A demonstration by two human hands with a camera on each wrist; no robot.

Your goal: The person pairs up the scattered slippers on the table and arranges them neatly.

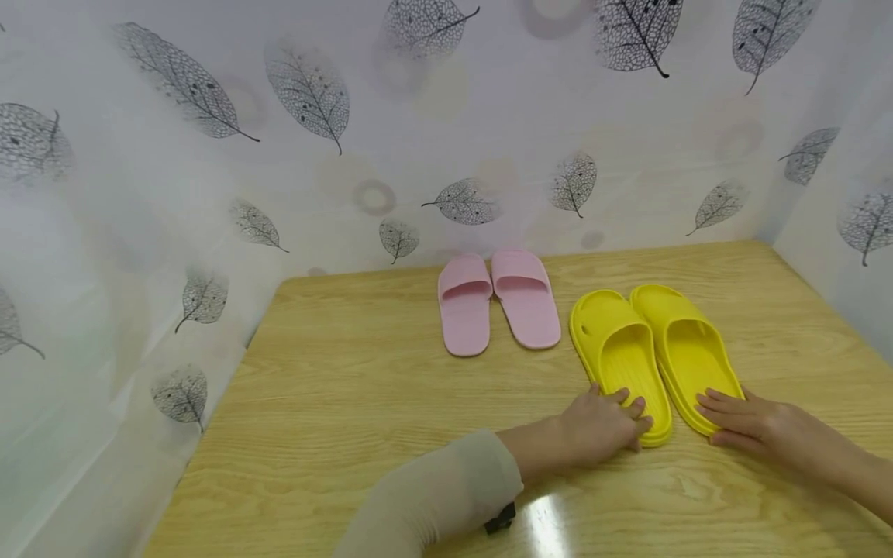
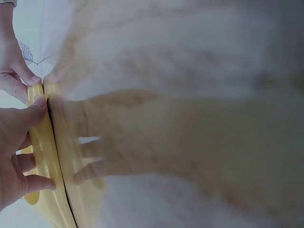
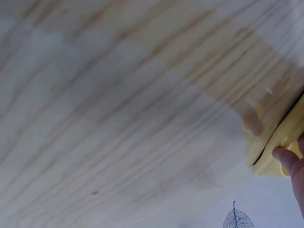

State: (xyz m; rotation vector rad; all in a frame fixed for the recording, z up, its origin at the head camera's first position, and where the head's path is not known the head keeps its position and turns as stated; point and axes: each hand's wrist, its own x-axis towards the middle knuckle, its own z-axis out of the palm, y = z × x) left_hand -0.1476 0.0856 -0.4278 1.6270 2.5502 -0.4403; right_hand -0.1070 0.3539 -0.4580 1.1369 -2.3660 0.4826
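Observation:
Two yellow slippers stand side by side on the wooden table [image 1: 335, 403], toes pointing away. My left hand [image 1: 596, 426] rests on the heel of the left yellow slipper [image 1: 617, 314], fingers spread over its insole and outer edge. On the heel of the right yellow slipper [image 1: 673, 306] lies my right hand [image 1: 774, 434], its fingers fairly straight. The left wrist view shows the left hand [image 2: 14, 152] with thumb and fingertips at the slipper's rim. In the right wrist view a right-hand finger [image 3: 285, 156] touches the yellow side.
A pink slipper [image 1: 466, 322] and its mate [image 1: 536, 314] stand at the table's back edge, left of the yellow pair. Leaf-patterned sheeting [image 1: 488, 116] hangs behind the table and along its sides. A small black object [image 1: 500, 518] shows under the left sleeve.

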